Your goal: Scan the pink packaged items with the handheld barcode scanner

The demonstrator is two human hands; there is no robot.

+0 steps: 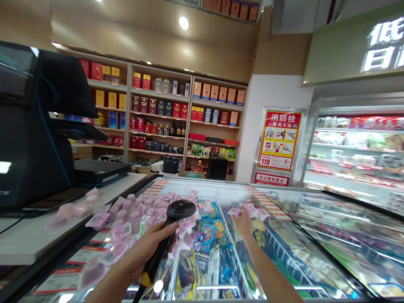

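Note:
My left hand (154,242) is wrapped around the handle of a black barcode scanner (179,209) with a yellow part low on its grip; its head points away from me. Reaching over the glass freezer lid (221,191), my right hand (243,223) has its fingers closed at a small group of pink cups (254,211). The fingertips are partly hidden. Many more small pink plastic cups (132,210), some turned with barcode labels (118,248) upward, lie in a loose heap on the glass left of the scanner.
Bagged frozen goods (202,265) show through the glass. At left, a black checkout terminal (34,126) stands on a white counter (19,244) beside more pink cups. Shelves of boxes (158,107) line the back wall. A refrigerated display (356,155) stands at right.

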